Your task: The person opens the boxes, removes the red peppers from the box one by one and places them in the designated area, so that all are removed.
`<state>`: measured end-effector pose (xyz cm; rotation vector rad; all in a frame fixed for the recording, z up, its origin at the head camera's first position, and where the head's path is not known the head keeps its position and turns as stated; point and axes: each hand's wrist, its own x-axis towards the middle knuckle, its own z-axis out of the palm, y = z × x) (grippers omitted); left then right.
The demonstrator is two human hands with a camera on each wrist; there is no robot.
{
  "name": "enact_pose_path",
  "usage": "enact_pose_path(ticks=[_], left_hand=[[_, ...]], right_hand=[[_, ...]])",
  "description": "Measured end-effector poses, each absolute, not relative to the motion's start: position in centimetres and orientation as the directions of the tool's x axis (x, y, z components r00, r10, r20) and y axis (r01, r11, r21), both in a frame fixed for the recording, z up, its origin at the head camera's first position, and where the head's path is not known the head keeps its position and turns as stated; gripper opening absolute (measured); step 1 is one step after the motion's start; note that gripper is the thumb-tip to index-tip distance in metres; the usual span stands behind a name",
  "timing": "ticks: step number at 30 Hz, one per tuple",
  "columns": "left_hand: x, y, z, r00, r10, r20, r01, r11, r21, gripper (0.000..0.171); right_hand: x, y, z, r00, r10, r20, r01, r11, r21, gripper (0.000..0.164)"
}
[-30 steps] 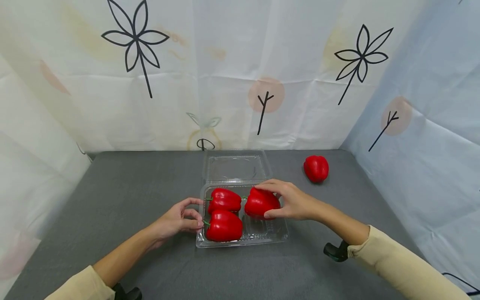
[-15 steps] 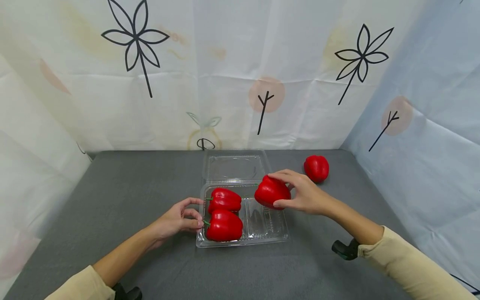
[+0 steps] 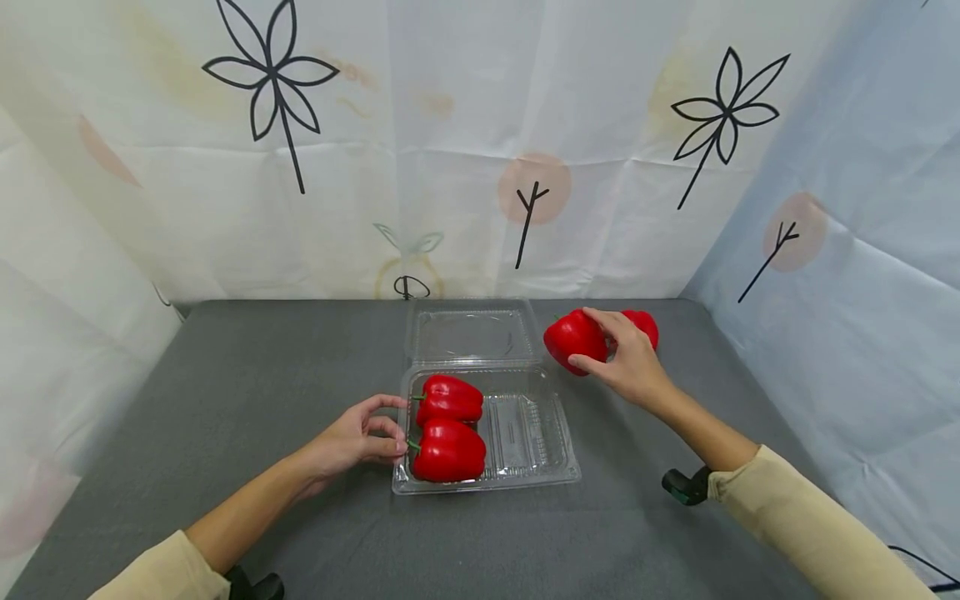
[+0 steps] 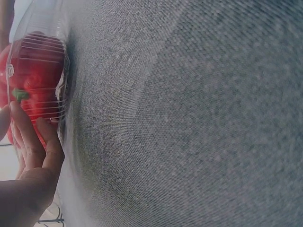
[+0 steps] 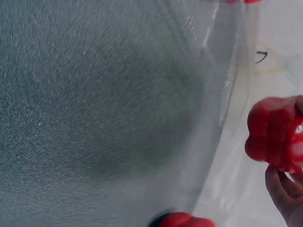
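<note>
My right hand (image 3: pixel 630 358) grips a red bell pepper (image 3: pixel 575 342) above the table, right of the box's lid. The right wrist view shows that pepper (image 5: pixel 274 132) raised off the surface, with fingers around it. Two more red bell peppers, a rear one (image 3: pixel 450 400) and a front one (image 3: pixel 448 451), lie side by side in the left half of a clear plastic clamshell box (image 3: pixel 566 477). At the box's left edge, my left hand (image 3: pixel 360 437) touches the rim with slightly bent, spread fingers. In the left wrist view, those fingers (image 4: pixel 31 146) rest against the ribbed wall.
Behind my right hand, another red bell pepper (image 3: pixel 642 325) stands on the grey table (image 3: pixel 300 358), partly hidden. The box's lid (image 3: pixel 472 332) lies folded back toward the printed curtain (image 3: pixel 457 167). The box's right half shows bare ribbed plastic.
My right hand has lifted its bell pepper out of the box's right half and carried it back and to the right, beside the loose pepper. My left hand has stayed put.
</note>
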<state>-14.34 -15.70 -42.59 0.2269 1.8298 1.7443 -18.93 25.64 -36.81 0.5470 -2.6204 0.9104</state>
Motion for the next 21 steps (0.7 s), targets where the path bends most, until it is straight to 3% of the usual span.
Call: enact_pose_path(ticks=[21], left_hand=[[-14.3, -15.7, -42.6, -0.806, 0.510, -0.300, -0.280, 0.118, 0.953, 0.067]], right_hand=[[-22.2, 26.7, -41.0, -0.927, 0.007, 0.376, -0.230, 0.780, -0.582, 0.070]])
